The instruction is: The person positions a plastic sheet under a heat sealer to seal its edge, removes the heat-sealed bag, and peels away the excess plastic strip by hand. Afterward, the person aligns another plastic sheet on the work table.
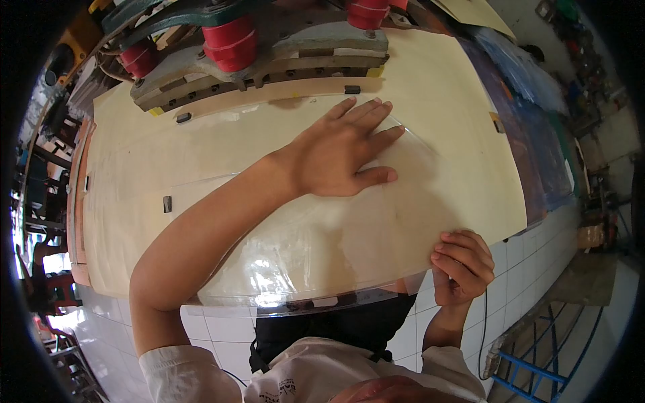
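A clear plastic sheet point(295, 252) lies over a cream-coloured board point(463, 168), its curved near edge hanging past the board's front. My left hand point(346, 151) rests flat near the sheet's far corner, palm down, fingers spread. At the near right corner, my right hand point(463, 265) has its fingers closed on the sheet's edge. Small dark blocks are set on the board, one dark block point(167, 204) left of my forearm and another dark block point(352, 89) beyond my left fingertips.
A heavy grey metal plate point(289, 50) with red cylinders point(230, 43) overhangs the board's far side. Bluish plastic sheets point(517, 74) are piled to the right. A blue metal frame point(537, 363) stands on the white tiled floor point(514, 269) at the lower right.
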### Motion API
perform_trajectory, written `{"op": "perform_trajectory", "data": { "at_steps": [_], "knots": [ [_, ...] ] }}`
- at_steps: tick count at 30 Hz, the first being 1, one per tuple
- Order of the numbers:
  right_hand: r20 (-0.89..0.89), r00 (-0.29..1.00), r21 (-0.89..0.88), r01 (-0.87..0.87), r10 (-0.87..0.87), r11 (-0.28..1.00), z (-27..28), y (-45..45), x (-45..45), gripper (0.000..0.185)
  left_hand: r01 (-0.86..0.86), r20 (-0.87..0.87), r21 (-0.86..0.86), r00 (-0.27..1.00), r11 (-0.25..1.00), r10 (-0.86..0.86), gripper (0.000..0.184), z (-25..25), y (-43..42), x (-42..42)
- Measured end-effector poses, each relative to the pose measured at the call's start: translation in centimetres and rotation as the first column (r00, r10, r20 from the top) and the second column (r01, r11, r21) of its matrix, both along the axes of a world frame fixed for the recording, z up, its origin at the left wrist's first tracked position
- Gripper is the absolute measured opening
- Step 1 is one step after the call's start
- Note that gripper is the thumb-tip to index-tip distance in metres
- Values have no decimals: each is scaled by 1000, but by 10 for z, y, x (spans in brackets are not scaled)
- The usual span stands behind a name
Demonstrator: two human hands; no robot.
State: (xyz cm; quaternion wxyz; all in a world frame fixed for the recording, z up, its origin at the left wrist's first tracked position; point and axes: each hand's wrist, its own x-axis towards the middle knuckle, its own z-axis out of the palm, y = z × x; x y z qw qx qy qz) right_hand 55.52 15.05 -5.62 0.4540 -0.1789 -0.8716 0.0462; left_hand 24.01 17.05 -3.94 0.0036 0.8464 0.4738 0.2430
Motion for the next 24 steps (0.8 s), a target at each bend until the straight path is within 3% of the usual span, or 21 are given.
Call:
{"op": "perform_trajectory", "data": {
  "at_steps": [24],
  "knots": [
    [24, 1000, -22, 0, 0, 1000, -2, 1, 8, 13, -60, -55, 15, 997, 998, 61, 68, -2, 0, 3]
  ]
}}
